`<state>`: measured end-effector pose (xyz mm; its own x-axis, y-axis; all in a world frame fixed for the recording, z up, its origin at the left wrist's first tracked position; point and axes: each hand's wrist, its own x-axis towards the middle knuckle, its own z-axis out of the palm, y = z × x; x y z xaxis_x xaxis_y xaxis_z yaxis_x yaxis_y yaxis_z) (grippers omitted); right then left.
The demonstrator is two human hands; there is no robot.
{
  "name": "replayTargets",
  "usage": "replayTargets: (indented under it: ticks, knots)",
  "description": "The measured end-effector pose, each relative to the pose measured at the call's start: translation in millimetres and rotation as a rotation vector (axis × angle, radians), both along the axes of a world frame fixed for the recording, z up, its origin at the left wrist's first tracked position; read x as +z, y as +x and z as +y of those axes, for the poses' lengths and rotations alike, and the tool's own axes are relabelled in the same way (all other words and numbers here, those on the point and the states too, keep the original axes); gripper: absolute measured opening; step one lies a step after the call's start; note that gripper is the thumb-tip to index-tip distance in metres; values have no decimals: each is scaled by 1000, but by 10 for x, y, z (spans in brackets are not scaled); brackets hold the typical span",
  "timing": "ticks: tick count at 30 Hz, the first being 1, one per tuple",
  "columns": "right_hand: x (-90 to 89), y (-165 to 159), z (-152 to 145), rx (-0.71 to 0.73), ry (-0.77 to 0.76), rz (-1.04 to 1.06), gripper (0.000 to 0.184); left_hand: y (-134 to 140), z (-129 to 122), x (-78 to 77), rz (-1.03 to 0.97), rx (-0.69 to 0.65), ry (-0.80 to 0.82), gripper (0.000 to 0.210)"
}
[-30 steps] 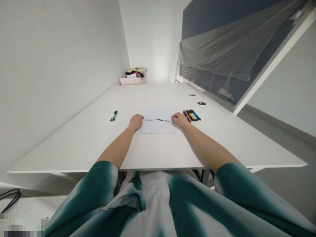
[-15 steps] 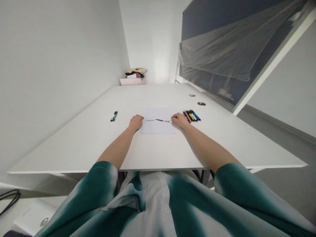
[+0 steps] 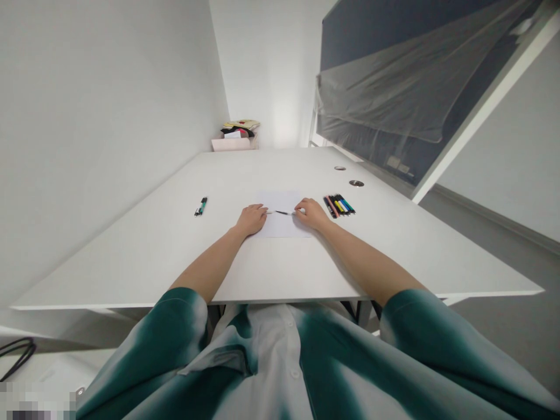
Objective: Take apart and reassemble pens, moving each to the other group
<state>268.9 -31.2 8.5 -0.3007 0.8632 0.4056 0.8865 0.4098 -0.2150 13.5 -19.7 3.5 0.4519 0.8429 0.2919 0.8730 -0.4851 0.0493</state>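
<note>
A sheet of white paper (image 3: 280, 228) lies on the table, with a thin pen (image 3: 283, 213), dark at its left part and whitish at its right, across its middle. My right hand (image 3: 311, 213) rests at the paper's right side, fingertips pinched on the pen's right end. On the left of the sheet, my left hand (image 3: 252, 219) has its fingertips on a small thin whitish piece (image 3: 271, 212) in line with the pen, too small to name. Its fingers partly cover that piece. Both hands lie low, close to the paper.
Several coloured markers (image 3: 339, 206) lie in a row right of my right hand. Two green and black pens (image 3: 201, 206) lie at the left. A pink box (image 3: 231, 144) with piled things stands at the far end. Round metal grommets (image 3: 356, 184) sit in the white table (image 3: 280, 268).
Both hands have moved inward over the paper, closer together. My left fingertips have come onto the whitish piece, and my right hand covers more of the pen.
</note>
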Motion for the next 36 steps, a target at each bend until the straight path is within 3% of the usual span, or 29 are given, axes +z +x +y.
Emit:
replayTargets:
  ticks: [8, 15, 29, 36]
  knots:
    - [50, -131, -110, 65, 13, -161, 29, 10, -79, 91, -45, 2, -2, 32]
    - [93, -143, -134, 81, -13, -215, 29, 13, -75, 74, -35, -10, -13, 36]
    - [122, -199, -175, 90, -67, -220, 25, 7, -52, 66, -16, -41, -11, 30]
    - [110, -165, -145, 79, -45, -195, 24, -8, -51, 86, -40, 8, 9, 27]
